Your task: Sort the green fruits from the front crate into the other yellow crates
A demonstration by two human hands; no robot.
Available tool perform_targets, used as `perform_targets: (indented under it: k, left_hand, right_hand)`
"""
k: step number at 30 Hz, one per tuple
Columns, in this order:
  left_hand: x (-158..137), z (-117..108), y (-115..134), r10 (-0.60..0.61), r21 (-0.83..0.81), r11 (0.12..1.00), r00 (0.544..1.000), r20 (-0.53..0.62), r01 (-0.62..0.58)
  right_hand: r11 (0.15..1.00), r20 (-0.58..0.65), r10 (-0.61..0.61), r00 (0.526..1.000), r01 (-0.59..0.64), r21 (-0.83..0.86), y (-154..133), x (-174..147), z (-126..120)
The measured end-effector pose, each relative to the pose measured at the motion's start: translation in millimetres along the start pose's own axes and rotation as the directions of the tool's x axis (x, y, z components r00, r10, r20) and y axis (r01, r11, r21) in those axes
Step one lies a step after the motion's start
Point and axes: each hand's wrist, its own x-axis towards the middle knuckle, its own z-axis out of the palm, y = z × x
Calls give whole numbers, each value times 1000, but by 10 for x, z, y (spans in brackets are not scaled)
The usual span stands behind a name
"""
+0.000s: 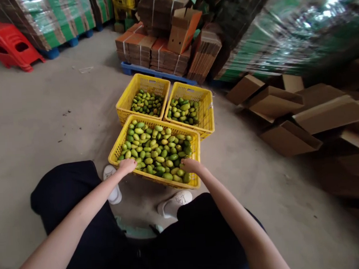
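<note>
A yellow plastic crate [158, 179] stands right in front of me, filled with green and yellowish oval fruits [154, 154] that look like small mangoes. On the left part of its near rim my left hand [127, 165] is closed, fingers curled over the edge. My right hand [191, 165] grips the same rim near the right corner, its fingertips partly hidden among the fruits. Directly behind are two more yellow crates, a left one [123, 103] and a right one [209, 122], each with fewer of the same fruits inside.
Bundled flat cardboard [138, 49] lies on a blue pallet [157, 73] behind the crates. Loose cardboard boxes [289, 138] are heaped at right. A red stool [10, 45] is at far left, near wrapped stacks [64, 17]. My shoes [175, 201] flank the near crate.
</note>
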Motion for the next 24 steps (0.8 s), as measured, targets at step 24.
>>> perform_targets:
  k: [24]
  left_hand:
    - [7,-7,33,-27,-59,998,1000,-6,26]
  right_hand:
    - [964,-48,-67,997,52,-262,-769,683,1115]
